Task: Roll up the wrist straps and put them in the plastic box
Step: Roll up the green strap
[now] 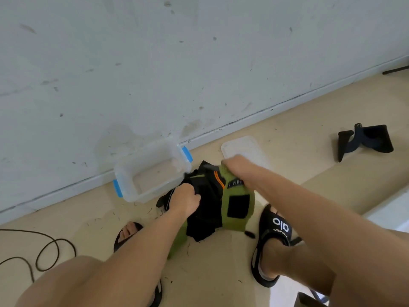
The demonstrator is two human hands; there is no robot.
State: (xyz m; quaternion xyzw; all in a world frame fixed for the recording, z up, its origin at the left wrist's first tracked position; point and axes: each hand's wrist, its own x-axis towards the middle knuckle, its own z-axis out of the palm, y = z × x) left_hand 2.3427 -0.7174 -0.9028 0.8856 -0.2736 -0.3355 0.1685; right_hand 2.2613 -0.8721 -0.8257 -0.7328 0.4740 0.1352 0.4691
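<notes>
A heap of black and green wrist straps (212, 209) lies on the floor between my feet. My left hand (184, 199) is closed on a black strap at the heap's left side. My right hand (238, 169) grips the top of a green strap (238, 209) with a black velcro patch, holding it up from the heap. The clear plastic box (152, 171) with blue clips stands open just left of the straps, by the wall, with nothing visible inside. Another black strap (365, 140) lies apart at the far right.
The box's clear lid (245, 149) lies flat on the floor behind my right hand. My feet in black sandals (274, 240) flank the heap. A black cable (44, 251) loops on the floor at the left. The wall runs close behind the box.
</notes>
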